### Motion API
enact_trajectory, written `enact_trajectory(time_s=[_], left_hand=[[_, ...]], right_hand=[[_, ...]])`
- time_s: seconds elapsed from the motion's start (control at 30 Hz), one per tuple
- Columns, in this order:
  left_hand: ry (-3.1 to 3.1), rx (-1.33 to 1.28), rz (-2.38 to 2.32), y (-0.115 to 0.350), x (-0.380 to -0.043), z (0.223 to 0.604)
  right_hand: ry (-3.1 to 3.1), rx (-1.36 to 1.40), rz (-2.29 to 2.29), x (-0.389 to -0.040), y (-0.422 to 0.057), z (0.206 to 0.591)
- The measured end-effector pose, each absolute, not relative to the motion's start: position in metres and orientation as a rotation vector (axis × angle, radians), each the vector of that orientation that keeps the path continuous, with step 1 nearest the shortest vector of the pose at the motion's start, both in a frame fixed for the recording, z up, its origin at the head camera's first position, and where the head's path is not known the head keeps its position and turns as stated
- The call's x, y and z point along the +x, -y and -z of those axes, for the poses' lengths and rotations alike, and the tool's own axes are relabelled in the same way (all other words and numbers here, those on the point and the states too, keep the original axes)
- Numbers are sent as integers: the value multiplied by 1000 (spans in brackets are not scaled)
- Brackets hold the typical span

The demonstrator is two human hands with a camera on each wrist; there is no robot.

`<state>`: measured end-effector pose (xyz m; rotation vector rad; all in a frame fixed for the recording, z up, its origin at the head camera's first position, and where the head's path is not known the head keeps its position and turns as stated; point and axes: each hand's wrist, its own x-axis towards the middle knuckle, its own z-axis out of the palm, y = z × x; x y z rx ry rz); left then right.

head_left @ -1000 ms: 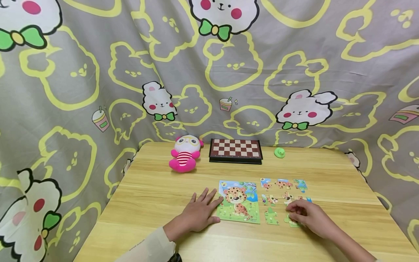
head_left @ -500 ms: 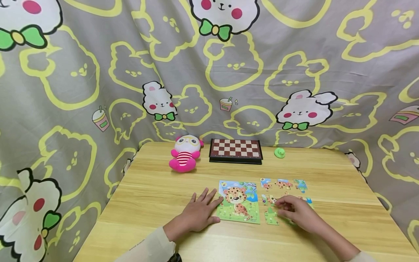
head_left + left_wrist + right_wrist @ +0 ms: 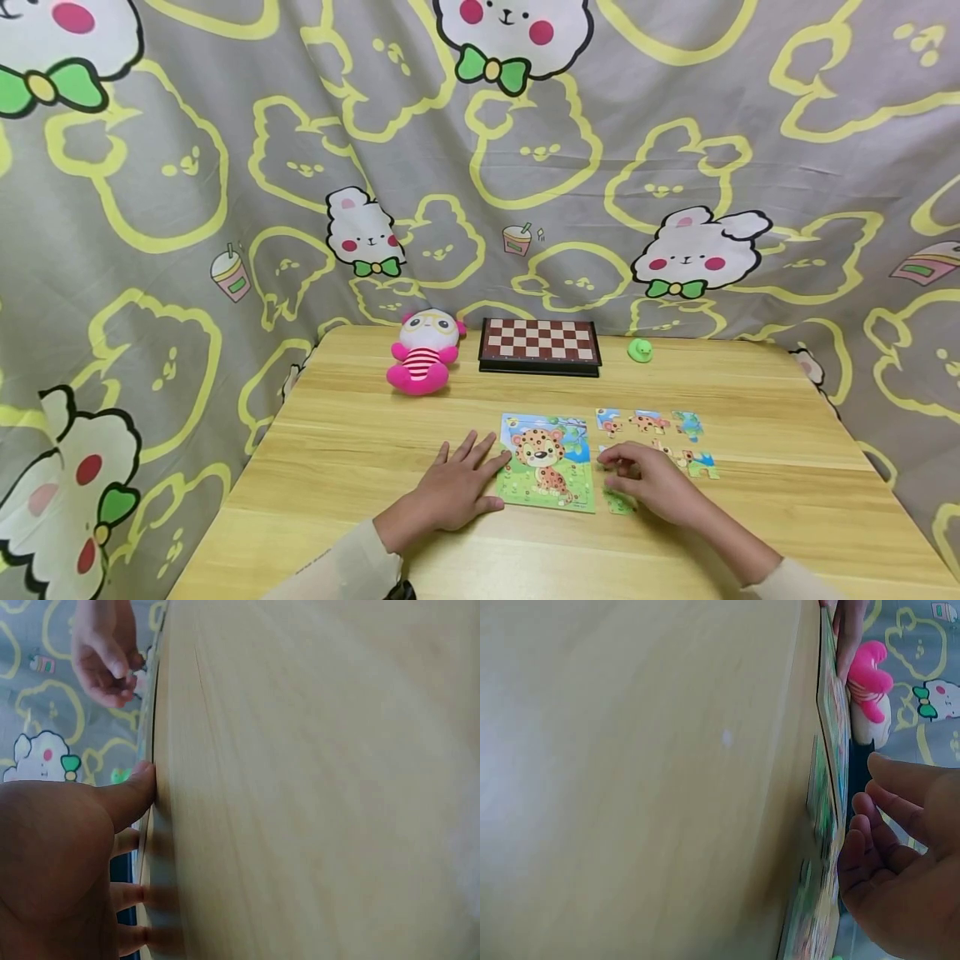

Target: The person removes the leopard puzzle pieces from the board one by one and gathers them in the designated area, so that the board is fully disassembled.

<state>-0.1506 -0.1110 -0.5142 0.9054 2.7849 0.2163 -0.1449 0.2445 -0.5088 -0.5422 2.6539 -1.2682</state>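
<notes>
My left hand (image 3: 457, 487) lies spread on the table, its fingertips at the left edge of a square leopard picture board (image 3: 553, 487). Over the left column of loose puzzle pieces hovers my right hand (image 3: 660, 483), fingers loosely bent. The right wrist view shows the thumb apart from the fingers of that hand (image 3: 907, 862), with nothing between them. A green puzzle piece (image 3: 618, 503) shows partly below its fingertips. Behind it lie a top-row leopard piece (image 3: 648, 421) and a blue-green piece (image 3: 688, 425). Other pieces are hidden under the hand.
At the back of the wooden table (image 3: 360, 467) sit a pink panda plush (image 3: 423, 354), a chessboard box (image 3: 540, 344) and a small green duck (image 3: 641, 350). A blue-ended puzzle piece (image 3: 703, 465) lies right of the right hand. A patterned curtain (image 3: 450, 167) hangs behind the table.
My right hand has moved left across the loose pieces, from the lower right ones to the left column near the board. The left hand has stayed in place.
</notes>
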Motion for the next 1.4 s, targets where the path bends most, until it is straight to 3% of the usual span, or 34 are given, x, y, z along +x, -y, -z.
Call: enact_trajectory(time_s=[0.77, 1.4], left_hand=[[-2782, 906, -223, 112, -152, 518], [-2767, 881, -197, 110, -150, 512]], right_hand=[[-2659, -591, 1130, -151, -196, 509], [-2712, -615, 1004, -152, -187, 508]])
